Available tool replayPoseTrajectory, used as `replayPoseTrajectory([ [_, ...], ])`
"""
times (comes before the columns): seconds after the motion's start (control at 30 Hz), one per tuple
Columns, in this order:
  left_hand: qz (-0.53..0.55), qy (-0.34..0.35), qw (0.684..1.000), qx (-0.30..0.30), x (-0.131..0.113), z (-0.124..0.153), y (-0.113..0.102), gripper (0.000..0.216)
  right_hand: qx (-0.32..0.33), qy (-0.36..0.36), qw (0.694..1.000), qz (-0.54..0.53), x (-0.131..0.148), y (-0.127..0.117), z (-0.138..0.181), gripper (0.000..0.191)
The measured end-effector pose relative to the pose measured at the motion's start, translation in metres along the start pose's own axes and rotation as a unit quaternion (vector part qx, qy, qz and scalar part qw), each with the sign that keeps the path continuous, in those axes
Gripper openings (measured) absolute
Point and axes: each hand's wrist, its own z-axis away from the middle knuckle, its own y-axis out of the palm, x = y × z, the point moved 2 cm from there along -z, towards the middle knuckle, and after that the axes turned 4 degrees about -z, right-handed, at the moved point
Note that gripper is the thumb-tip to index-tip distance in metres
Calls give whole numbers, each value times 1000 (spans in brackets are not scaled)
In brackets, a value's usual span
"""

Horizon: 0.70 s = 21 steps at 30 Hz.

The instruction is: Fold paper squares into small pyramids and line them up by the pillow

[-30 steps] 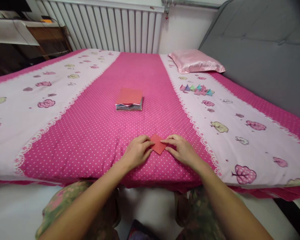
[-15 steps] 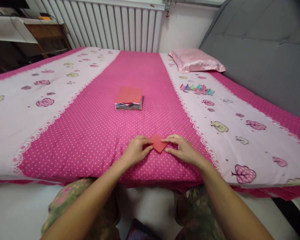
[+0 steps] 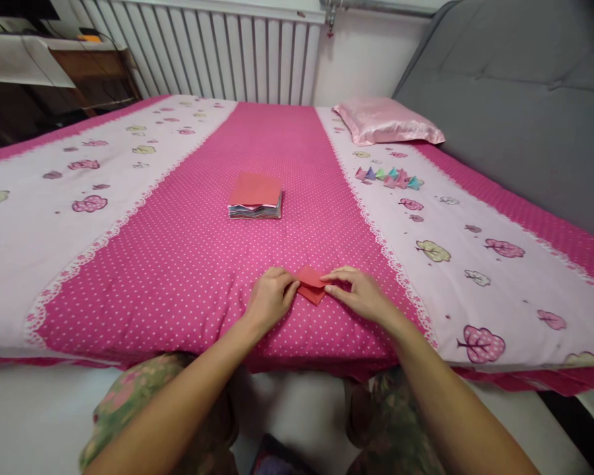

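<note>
A small red origami paper point(image 3: 311, 278), folded to a diamond, lies near the front edge of the bed. Its upper layer is lifted, with a dark gap showing above the lower corner. My left hand point(image 3: 271, 295) pinches its left corner between thumb and fingers. On the opposite side, my right hand point(image 3: 355, 293) holds the right corner, index finger on top and thumb at the raised layer's edge. Farther back sits a stack of square paper point(image 3: 255, 190) with a red-orange sheet on top. Several small folded paper pieces point(image 3: 389, 177) in pink, purple, green and blue stand to the right.
A pink pillow point(image 3: 387, 121) rests at the back right beside the grey headboard point(image 3: 519, 86). The bed cover point(image 3: 218, 264) is pink and dotted, with white printed bands. A white radiator point(image 3: 218, 49) runs along the wall; a desk point(image 3: 84, 69) stands at the far left.
The paper lay flat before; now its upper layer is raised off the lower one. My left fingers have closed into a pinch, and my right thumb has moved up slightly.
</note>
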Motion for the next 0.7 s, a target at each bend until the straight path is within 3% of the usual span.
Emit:
replayPoseTrajectory([
  [0.37, -40, -106, 993, -41, -4, 4, -9, 11, -98, 69, 992, 49, 0, 11, -2, 18],
  [0.7, 8, -127, 991, -42, -2, 7, -11, 9, -125, 85, 986, 67, -3, 18, -6, 16],
])
